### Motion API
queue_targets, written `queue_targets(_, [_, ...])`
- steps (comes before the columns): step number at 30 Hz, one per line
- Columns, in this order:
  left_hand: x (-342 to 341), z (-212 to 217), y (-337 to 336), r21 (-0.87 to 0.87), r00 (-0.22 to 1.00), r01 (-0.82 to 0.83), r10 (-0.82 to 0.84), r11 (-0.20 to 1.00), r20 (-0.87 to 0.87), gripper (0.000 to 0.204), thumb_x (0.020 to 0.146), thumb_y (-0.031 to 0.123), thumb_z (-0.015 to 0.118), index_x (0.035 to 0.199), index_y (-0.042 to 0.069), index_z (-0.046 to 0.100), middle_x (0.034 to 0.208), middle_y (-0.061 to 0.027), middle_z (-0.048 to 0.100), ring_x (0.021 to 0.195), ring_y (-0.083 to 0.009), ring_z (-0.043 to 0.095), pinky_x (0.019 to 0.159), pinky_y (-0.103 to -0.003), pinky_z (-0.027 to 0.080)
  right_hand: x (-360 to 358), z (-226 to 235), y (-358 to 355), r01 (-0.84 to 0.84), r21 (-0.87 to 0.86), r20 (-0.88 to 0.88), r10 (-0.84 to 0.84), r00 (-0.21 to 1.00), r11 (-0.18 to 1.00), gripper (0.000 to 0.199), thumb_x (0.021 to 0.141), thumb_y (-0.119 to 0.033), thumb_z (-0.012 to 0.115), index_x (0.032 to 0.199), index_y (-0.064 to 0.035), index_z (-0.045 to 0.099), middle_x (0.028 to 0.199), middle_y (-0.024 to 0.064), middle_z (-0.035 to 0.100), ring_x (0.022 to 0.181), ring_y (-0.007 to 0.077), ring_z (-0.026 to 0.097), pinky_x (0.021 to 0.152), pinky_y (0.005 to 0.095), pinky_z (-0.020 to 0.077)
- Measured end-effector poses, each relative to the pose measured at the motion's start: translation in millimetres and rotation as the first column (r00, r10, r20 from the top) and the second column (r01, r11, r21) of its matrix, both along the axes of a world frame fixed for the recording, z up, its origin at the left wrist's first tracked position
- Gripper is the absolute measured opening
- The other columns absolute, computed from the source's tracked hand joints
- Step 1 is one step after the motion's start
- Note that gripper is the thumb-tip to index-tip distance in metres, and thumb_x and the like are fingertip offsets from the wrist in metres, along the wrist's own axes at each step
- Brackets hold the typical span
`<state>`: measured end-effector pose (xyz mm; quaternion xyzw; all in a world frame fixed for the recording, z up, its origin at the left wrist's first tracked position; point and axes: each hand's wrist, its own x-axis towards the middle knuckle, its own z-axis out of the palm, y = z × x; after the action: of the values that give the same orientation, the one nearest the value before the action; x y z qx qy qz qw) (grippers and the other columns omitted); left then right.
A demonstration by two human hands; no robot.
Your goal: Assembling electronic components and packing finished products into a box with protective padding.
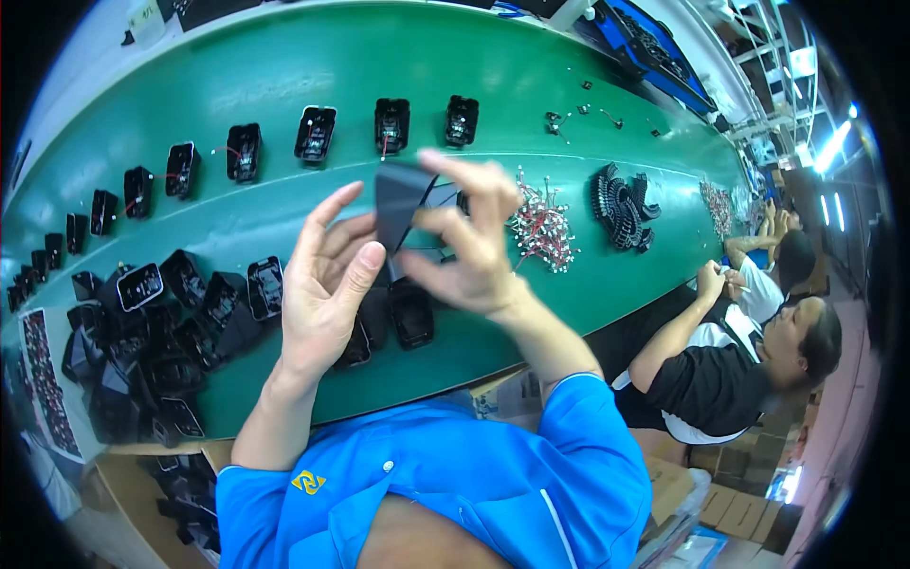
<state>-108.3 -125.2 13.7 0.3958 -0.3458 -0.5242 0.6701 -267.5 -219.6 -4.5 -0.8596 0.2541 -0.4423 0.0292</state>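
Observation:
Above the near part of the table I hold up a black plastic housing point(398, 202) with slanted faces, tilted between both hands. My left hand point(322, 275) grips its left side, with the thumb at the lower edge and some fingers behind it. At the right side, the bent fingers of my right hand point(479, 232) touch the housing's edge and are slightly blurred. What lies inside the housing is hidden. Below my hands, an open black housing point(411, 315) stands on the green table point(284, 365). A bundle of red and white wire leads point(545, 228) lies just right of my right hand.
Open black housings point(244, 154) with parts inside form a row across the table. More are piled at left point(156, 332), beside a tray of small parts point(47, 379). Black curved pieces point(621, 209) lie at right. A co-worker point(730, 370) sits along the table's right side.

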Motion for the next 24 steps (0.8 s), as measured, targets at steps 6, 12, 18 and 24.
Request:
queue_targets(6, [42, -6, -8, -0.174, 0.559, -0.150, 0.229, 0.973, 0.797, 0.036, 0.092, 0.012, 0.068, 0.125, 0.002, 0.062, 0.120, -0.0103, 0.061, 0.112, -0.0248, 0.056, 0.102, -0.038, 0.043, -79, 31, -121, 0.442, -0.110, -0.479, -0.438, 0.761, 0.890, 0.028, 0.073, -0.029, 0.082, 0.093, -0.0144, 0.069, 0.138, 0.0018, 0.054, 0.127, 0.0266, 0.040, 0.108, 0.0458, 0.0189])
queue_targets(12, [32, -14, -6, -0.170, 0.284, 0.034, 0.153, 0.985, 0.946, 0.034, 0.090, 0.014, 0.069, 0.122, 0.004, 0.065, 0.118, -0.0111, 0.061, 0.113, -0.0268, 0.051, 0.100, -0.039, 0.040, -107, 8, -176, 0.529, -0.055, -0.788, -0.362, 0.498, 0.847, 0.033, 0.071, -0.029, 0.083, 0.098, -0.0145, 0.070, 0.137, 0.0028, 0.054, 0.127, 0.0266, 0.039, 0.110, 0.0461, 0.0192])
queue_targets(18, [42, -25, -9, -0.106, 0.217, -0.026, 0.109, 0.994, 0.970, 0.028, 0.088, 0.011, 0.069, 0.115, 0.005, 0.068, 0.115, -0.0084, 0.062, 0.111, -0.0250, 0.050, 0.097, -0.038, 0.039, -106, 5, -183, 0.551, 0.000, -0.826, -0.311, 0.470, 0.835, 0.032, 0.071, -0.029, 0.084, 0.097, -0.0146, 0.071, 0.137, 0.0037, 0.054, 0.128, 0.0257, 0.040, 0.111, 0.0468, 0.0206])
queue_targets(24, [47, -25, -9, -0.001, 0.182, 0.017, -0.002, 1.000, 0.983, 0.023, 0.086, 0.009, 0.069, 0.109, 0.004, 0.069, 0.109, -0.0053, 0.063, 0.107, -0.0244, 0.051, 0.095, -0.038, 0.038, -122, 14, -181, 0.562, 0.121, -0.705, -0.327, 0.629, 0.818, 0.028, 0.076, -0.027, 0.081, 0.098, -0.0140, 0.072, 0.130, 0.0052, 0.059, 0.123, 0.0254, 0.046, 0.108, 0.0462, 0.0288])
